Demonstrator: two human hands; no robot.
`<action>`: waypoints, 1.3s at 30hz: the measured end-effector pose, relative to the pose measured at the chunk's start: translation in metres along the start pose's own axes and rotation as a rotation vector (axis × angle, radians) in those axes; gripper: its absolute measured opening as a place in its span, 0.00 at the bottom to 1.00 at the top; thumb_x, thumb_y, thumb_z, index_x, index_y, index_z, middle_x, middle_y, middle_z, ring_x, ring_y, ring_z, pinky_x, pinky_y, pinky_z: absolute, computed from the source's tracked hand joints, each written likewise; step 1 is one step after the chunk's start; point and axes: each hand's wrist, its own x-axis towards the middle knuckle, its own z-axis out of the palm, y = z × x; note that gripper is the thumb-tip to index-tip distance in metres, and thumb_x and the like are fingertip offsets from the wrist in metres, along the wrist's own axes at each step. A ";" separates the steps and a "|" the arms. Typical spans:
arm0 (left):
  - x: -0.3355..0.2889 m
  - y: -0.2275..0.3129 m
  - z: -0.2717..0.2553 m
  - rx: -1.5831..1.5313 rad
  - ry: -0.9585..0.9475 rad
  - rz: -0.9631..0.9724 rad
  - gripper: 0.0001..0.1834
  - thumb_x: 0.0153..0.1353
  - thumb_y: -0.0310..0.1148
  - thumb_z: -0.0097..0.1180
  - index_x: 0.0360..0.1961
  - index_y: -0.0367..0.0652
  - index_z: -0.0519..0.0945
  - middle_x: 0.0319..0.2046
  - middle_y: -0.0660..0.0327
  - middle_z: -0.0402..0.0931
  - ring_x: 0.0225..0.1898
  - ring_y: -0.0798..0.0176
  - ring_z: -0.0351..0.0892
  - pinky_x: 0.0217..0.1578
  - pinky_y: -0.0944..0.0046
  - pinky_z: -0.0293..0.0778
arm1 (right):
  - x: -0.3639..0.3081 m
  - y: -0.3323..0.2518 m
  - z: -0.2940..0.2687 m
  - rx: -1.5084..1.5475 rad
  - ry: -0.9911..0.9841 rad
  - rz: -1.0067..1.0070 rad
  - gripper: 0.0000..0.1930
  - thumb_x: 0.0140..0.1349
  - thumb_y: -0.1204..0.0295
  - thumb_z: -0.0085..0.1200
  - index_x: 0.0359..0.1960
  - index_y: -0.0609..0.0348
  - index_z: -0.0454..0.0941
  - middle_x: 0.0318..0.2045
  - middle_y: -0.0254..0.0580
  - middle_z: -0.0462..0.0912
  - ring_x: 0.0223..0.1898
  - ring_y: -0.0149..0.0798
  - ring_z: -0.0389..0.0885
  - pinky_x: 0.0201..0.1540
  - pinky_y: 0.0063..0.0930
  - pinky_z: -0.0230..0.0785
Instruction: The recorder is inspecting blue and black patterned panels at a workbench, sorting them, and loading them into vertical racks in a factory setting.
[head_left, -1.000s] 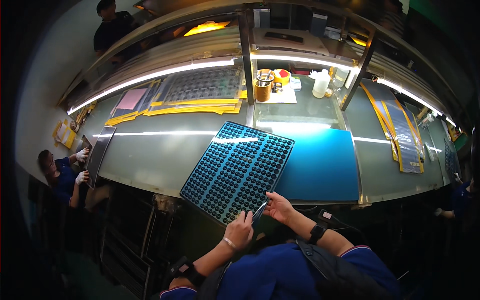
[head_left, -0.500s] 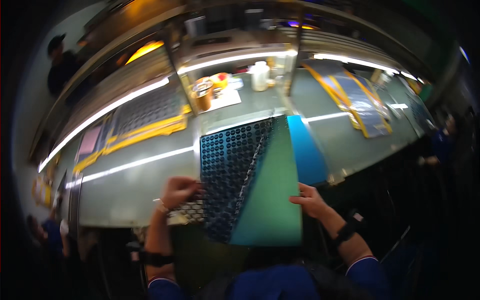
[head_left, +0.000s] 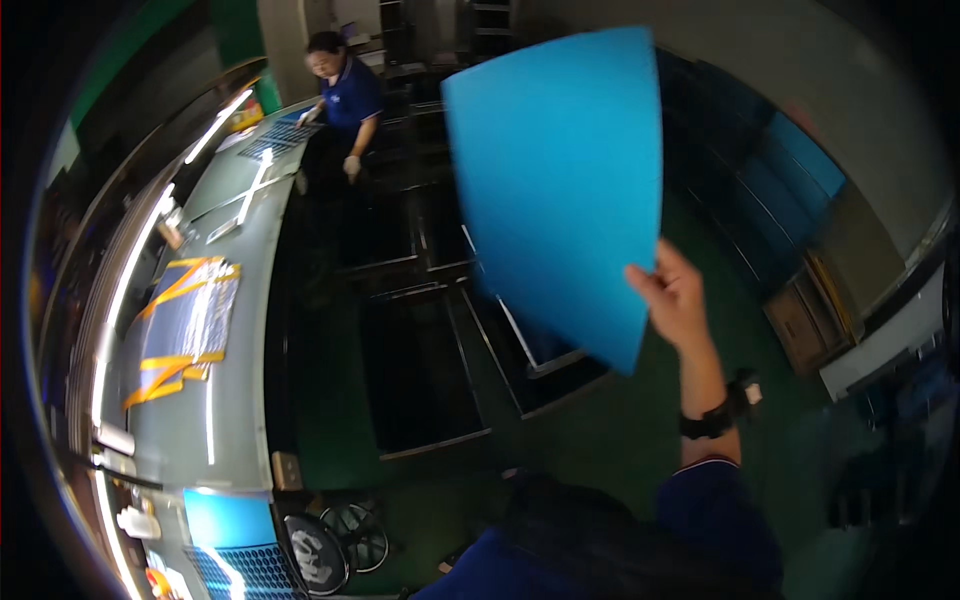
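My right hand (head_left: 675, 295) is closed on the edge of a large blue sheet (head_left: 560, 180), thumb on the near face. The sheet hangs raised in the air, slightly bowed, above the dark floor area. My left hand is out of view. At the lower left, a dark sheet with rows of round dots (head_left: 245, 570) lies on the bench, beside another blue sheet (head_left: 230, 515).
The long bench (head_left: 230, 420) runs along the left, with a clear sheet edged in yellow tape (head_left: 190, 320) on it. Dark flat panels (head_left: 420, 370) lie low ahead. A co-worker (head_left: 350, 100) stands at the bench's far end. A round stool (head_left: 320, 550) and cardboard box (head_left: 800, 315) stand nearby.
My view has swung right, away from the bench. The dotted sheet, earlier between both hands with a green-blue sheet, now lies on the bench. My right hand holds up a blue sheet; the left has left view.
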 end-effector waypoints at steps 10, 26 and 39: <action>0.023 -0.005 0.054 0.260 0.321 0.000 0.21 0.58 0.47 0.54 0.41 0.40 0.76 0.26 0.61 0.75 0.24 0.63 0.73 0.23 0.63 0.69 | 0.060 0.169 -0.153 -0.503 0.094 0.092 0.24 0.54 0.81 0.51 0.55 0.62 0.70 0.28 0.55 0.79 0.24 0.31 0.75 0.30 0.24 0.66; 0.031 -0.021 0.003 0.449 0.484 -0.155 0.24 0.54 0.52 0.57 0.35 0.40 0.76 0.21 0.60 0.73 0.20 0.57 0.72 0.19 0.57 0.68 | 0.107 0.274 -0.135 -0.693 -0.293 0.455 0.26 0.47 0.78 0.54 0.53 0.63 0.71 0.35 0.60 0.79 0.36 0.51 0.80 0.41 0.37 0.70; 0.022 -0.062 -0.045 0.573 0.572 -0.215 0.26 0.50 0.56 0.60 0.30 0.40 0.76 0.17 0.59 0.71 0.17 0.52 0.72 0.17 0.53 0.67 | 0.152 0.314 -0.090 -0.780 -0.553 0.577 0.31 0.48 0.76 0.50 0.59 0.63 0.65 0.44 0.63 0.77 0.45 0.55 0.78 0.41 0.41 0.75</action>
